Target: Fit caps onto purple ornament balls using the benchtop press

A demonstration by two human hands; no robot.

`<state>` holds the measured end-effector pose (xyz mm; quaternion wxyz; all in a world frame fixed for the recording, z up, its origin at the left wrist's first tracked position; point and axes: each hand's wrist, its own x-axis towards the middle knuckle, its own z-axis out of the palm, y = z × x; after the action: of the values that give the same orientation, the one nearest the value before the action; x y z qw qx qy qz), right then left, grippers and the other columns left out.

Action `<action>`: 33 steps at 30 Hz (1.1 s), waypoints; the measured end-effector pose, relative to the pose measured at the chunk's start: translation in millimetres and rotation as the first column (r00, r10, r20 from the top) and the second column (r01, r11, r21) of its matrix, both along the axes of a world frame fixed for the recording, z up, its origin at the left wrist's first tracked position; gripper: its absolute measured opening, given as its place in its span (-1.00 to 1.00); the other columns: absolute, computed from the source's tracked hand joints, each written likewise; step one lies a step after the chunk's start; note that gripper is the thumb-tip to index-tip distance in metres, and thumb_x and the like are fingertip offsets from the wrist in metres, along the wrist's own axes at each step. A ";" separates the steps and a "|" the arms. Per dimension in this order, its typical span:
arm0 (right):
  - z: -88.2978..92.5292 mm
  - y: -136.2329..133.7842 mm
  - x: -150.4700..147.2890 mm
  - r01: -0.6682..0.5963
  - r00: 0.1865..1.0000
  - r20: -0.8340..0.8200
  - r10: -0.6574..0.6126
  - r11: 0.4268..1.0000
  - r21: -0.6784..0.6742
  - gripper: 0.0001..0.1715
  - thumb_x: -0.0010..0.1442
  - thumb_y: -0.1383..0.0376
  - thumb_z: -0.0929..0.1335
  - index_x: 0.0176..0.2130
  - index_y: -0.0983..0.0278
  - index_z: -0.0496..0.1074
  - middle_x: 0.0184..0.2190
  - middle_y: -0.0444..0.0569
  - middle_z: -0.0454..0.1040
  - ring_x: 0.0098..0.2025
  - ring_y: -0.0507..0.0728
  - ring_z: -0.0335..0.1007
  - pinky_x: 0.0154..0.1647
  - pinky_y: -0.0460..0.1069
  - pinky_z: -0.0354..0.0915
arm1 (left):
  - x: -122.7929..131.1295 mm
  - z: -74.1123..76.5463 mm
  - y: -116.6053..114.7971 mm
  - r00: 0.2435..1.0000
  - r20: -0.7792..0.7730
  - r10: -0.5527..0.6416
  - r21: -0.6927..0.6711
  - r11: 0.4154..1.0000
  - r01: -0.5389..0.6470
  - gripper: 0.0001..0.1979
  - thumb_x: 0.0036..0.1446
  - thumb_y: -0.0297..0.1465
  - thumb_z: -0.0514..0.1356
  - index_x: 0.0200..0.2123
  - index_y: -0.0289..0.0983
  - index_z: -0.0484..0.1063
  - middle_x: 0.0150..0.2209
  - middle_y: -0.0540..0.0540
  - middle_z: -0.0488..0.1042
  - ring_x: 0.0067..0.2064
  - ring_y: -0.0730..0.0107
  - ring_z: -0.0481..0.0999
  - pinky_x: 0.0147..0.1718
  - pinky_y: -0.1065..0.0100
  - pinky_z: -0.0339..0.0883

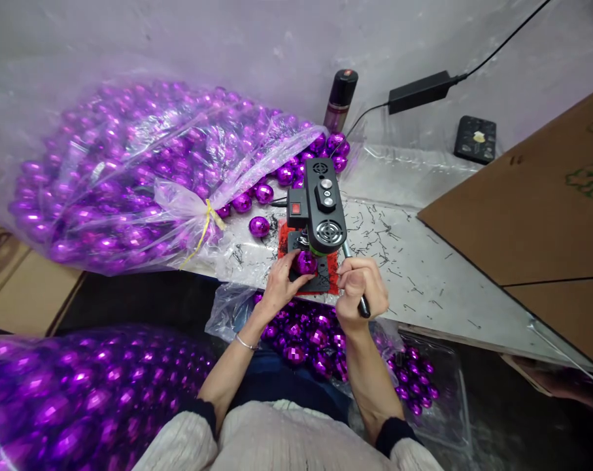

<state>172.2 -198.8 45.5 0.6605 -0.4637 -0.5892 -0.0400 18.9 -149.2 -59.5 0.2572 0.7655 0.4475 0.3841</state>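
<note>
My left hand (278, 282) grips a shiny purple ball ornament (306, 262) between thumb and fingers, holding it under the head of a small black press machine (324, 209). The machine has a red switch on its left side and stands on a red mat (332, 271). Closed round the machine's lever handle (364, 306) is my right hand (361, 288), at the right of the press. A loose purple ball (259, 227) lies left of the machine, and several more sit behind it. In my lap is an open plastic bag of purple balls (318, 337).
A tied clear bag of purple balls (129, 176) fills the table's left. Another full bag (80, 392) is lower left. Behind stand a dark spray can (340, 98) and a power adapter (420, 92). A cardboard box (531, 209) is at right. Small dark pins litter the table (423, 261).
</note>
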 end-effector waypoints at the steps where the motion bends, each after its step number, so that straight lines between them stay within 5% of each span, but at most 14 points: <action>1: -0.3 -0.2 -0.1 0.002 1.000 0.001 -0.002 1.000 -0.003 -0.60 0.50 0.31 0.24 -0.43 0.20 0.30 -0.44 -0.12 0.44 -0.40 0.03 0.38 -0.38 0.01 0.25 | -0.3 -1.9 0.1 1.000 -0.019 -0.011 0.030 0.999 0.011 -0.38 0.28 -0.10 0.40 0.29 -0.23 0.37 0.14 -0.29 0.62 0.16 -0.01 0.64 0.16 0.02 0.52; 8: -1.2 -1.6 0.5 0.012 1.000 0.009 -0.012 1.000 -0.020 -0.62 0.48 0.30 0.25 -0.42 0.20 0.33 -0.44 -0.12 0.43 -0.40 0.05 0.39 -0.37 0.02 0.28 | 0.9 -3.2 8.7 0.993 -0.082 -0.087 0.054 0.994 0.092 -0.37 0.29 -0.12 0.39 0.31 -0.24 0.38 0.16 -0.31 0.60 0.19 -0.04 0.62 0.18 -0.02 0.50; 16: -2.7 -3.0 1.3 0.014 1.000 0.018 -0.013 0.999 -0.038 -0.64 0.47 0.30 0.24 -0.40 0.20 0.35 -0.42 -0.11 0.44 -0.40 0.06 0.38 -0.38 0.03 0.28 | 8.7 -13.2 19.2 0.999 -0.019 -0.049 0.099 0.994 0.051 -0.37 0.16 -0.18 0.49 0.24 -0.23 0.47 0.09 -0.25 0.65 0.13 -0.01 0.64 0.17 -0.02 0.48; 33: -46.5 9.2 -3.7 0.019 0.999 -0.028 -0.015 0.990 0.139 -0.54 0.53 0.23 0.19 -0.43 0.19 0.30 -0.44 -0.15 0.39 -0.49 0.03 0.34 -0.41 0.04 0.33 | 8.0 -12.0 17.9 0.996 0.004 -0.087 -0.002 0.996 0.087 -0.35 0.14 -0.10 0.50 0.23 -0.19 0.50 0.12 -0.26 0.65 0.17 -0.02 0.63 0.22 -0.04 0.43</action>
<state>168.5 -189.6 -0.9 0.6988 -0.4221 -0.5719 -0.0803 26.9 -131.4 -71.6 0.2757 0.7832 0.4135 0.3736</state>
